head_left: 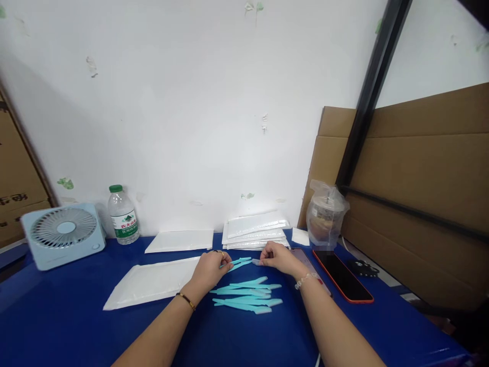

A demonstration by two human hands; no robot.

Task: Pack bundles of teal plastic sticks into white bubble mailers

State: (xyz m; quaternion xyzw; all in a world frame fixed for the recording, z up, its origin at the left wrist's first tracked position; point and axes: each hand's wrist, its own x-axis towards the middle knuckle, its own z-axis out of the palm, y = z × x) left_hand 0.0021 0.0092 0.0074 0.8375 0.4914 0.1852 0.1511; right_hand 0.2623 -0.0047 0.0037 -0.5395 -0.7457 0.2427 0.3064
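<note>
Turquoise eyebrow razors (240, 262) are pinched by their handles in my left hand (212, 269), blades pointing right; there seem to be two. Between the thumb and fingertips of my right hand (278, 258) is a small clear blade cap (256, 262), just off the razor tips. Closer to me, a loose group of several more eyebrow razors (244, 293) lies on the blue tabletop (290, 336), mostly pointing right. Beneath my left wrist and beyond it to the left lies a white padded envelope (153, 283).
Along the wall stand a light blue fan (64, 232), a water bottle (124, 216), another white envelope (179, 241) and a stack of envelopes (255, 232). To the right are a bagged drink cup (326, 216), a red-edged phone (342, 275), a second phone (311, 267) and cardboard (424, 188).
</note>
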